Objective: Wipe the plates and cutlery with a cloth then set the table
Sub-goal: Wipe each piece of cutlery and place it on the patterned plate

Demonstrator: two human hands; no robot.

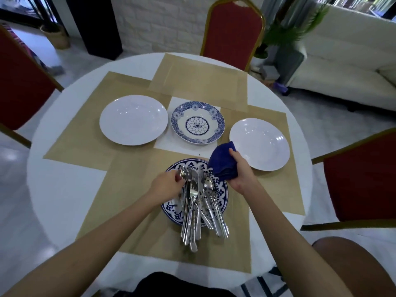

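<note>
Steel cutlery (197, 202) lies heaped on the blue-patterned plate (169, 207) at lower centre of the frame, handles fanned toward the bottom edge. It is probably gathered there so that each piece can be lifted out and wiped in turn.

The right hand (240, 170) holds a folded blue cloth (222, 163) just above the plate's upper right rim, fingers wrapped round the wad and thumb on top, ready to take a piece.

The left hand (167, 185) is at the upper left of the heap, its fingers (179, 179) curled close together and pinching what looks like a spoon's end; the exact piece is hard to tell.

Two white plates (133, 120) (260, 144) and a second patterned plate (197, 122) sit on the tan mats (132, 189) above, likely already wiped.
</note>
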